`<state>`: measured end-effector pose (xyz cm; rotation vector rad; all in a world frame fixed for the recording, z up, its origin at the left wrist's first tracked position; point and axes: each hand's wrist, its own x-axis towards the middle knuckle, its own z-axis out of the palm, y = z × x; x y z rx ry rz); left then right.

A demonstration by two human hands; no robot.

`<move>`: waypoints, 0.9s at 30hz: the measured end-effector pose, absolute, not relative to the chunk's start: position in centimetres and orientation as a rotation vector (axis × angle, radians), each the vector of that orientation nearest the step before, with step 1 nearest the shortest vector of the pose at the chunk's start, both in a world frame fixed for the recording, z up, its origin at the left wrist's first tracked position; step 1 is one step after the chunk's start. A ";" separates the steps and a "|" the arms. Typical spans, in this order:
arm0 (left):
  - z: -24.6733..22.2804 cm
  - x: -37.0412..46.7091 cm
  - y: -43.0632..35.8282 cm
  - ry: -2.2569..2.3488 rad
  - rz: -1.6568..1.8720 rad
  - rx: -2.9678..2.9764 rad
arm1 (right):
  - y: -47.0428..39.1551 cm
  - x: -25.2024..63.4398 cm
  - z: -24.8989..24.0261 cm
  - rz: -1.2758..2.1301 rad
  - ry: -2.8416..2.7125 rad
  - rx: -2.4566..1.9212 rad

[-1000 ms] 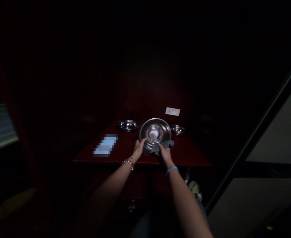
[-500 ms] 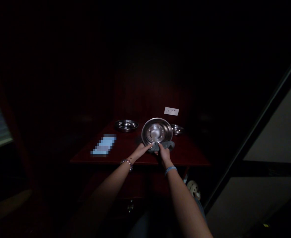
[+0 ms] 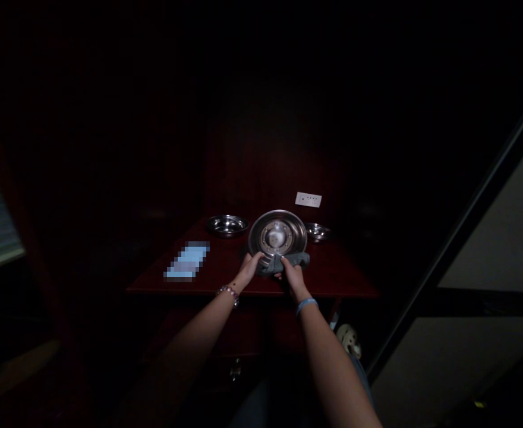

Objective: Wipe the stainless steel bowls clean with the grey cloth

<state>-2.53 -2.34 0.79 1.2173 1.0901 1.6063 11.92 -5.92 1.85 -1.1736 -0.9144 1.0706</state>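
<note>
A shiny metal bowl (image 3: 276, 235) is held tilted up above the dark red desk (image 3: 217, 282), its inside facing me. My left hand (image 3: 248, 270) grips its lower left rim, thumb on the inner side. My right hand (image 3: 293, 276) is closed on a grey cloth (image 3: 296, 260), which lies folded over the lower right rim. The fingers under the bowl are mostly hidden. Behind to the left sits a second metal bowl (image 3: 227, 224). A third metal bowl (image 3: 318, 232) is partly covered by the held one on the right.
A pixelated light-blue flat item (image 3: 186, 261) lies at the left of the desk. On the back panel is a white socket plate (image 3: 308, 200). A drawer knob (image 3: 235, 370) shows below, and a pale clog-like shoe (image 3: 349, 341) at the lower right. Surroundings are very dark.
The held bowl has shifted slightly left and turned a little. My left hand has slid outward along the rim, and my right hand has moved slightly with the cloth.
</note>
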 end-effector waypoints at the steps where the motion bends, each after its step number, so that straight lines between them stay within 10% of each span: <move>1: 1.0 -2.6 -2.6 1.093 1.652 1.182 | -5.9 11.9 1.8 1.083 -0.903 -1.169; 27: -0.8 -1.9 -1.1 0.944 1.457 1.492 | -5.9 12.1 1.9 1.057 -0.825 -1.205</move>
